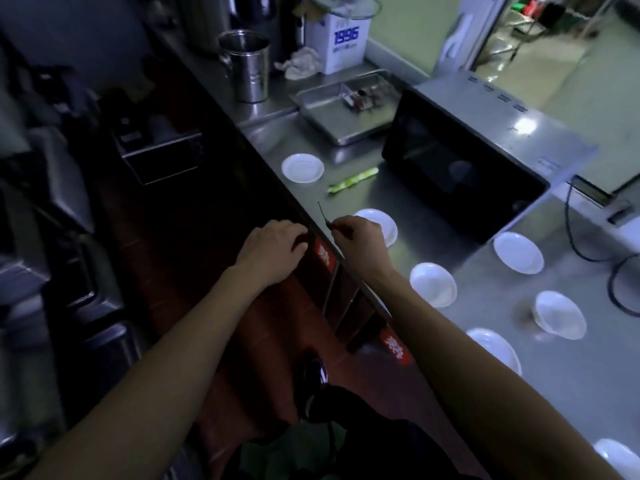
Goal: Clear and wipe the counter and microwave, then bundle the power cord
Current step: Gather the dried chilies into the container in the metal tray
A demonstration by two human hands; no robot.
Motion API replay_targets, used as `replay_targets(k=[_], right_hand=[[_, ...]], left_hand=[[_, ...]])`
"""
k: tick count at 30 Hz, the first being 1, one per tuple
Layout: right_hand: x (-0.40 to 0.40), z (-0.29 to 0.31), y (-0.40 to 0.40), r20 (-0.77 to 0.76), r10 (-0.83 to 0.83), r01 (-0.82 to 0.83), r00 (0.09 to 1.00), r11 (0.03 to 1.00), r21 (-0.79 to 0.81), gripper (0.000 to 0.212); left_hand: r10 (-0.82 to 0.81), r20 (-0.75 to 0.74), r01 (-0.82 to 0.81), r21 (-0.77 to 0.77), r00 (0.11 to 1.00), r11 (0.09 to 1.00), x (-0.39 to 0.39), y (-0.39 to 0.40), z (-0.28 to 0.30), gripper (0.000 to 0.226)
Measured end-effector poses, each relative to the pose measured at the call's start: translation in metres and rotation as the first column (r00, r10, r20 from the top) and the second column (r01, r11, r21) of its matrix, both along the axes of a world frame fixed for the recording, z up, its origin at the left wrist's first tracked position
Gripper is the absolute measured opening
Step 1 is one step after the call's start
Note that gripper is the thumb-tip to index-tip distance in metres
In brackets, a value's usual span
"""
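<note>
Right hand [360, 233] pinches thin dark strip [322, 213] over counter [398, 199] edge, left hand [273, 244] loosely curled, empty, beside it

A commercial kitchen (dimly lit): a stainless steel bench [433, 341], steel tray [332, 112], microwave [464, 164], metal canister [247, 65], scattered white dishes [433, 285].

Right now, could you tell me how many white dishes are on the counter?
7: one far, one behind the right hand, four along the middle, one at the bottom corner.
</note>
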State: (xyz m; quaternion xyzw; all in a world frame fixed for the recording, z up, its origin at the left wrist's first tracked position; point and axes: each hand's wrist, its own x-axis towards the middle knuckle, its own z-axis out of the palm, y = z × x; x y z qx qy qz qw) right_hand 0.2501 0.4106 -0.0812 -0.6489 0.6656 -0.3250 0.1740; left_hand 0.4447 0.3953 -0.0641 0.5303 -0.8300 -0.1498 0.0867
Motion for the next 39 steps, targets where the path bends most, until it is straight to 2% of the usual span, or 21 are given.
replay_targets(k=[9,19,29,34,39], right_hand=[[0.025,-0.033,-0.098,0.08,0.041,-0.044,0.996,0.998,0.033,0.014],[-0.041,-0.055,-0.231,0.142,-0.053,0.039,0.988,0.994,0.1,0.015],[-0.1,-0.052,-0.296,0.134,-0.177,0.165,0.975,0.982,0.095,0.015],[-0.112,-0.056,-0.312,0.208,-0.255,0.228,0.944,0.962,0.149,0.018],[-0.118,-0.063,-0.34,0.178,-0.321,0.294,0.93,0.942,0.163,0.021]], left_hand=[[0.097,0.105,-0.105,0.078,0.99,0.991,0.03,-0.072,-0.04,0.042],[-0.035,0.252,-0.012,0.182,0.967,0.983,-0.029,-0.228,-0.05,0.044],[-0.138,0.278,0.091,0.175,0.951,0.98,-0.084,-0.325,-0.042,0.045],[-0.193,0.212,0.158,0.172,0.958,0.972,-0.108,-0.358,-0.05,0.042],[-0.219,0.141,0.194,0.174,0.965,0.966,-0.115,-0.403,-0.065,0.039]])
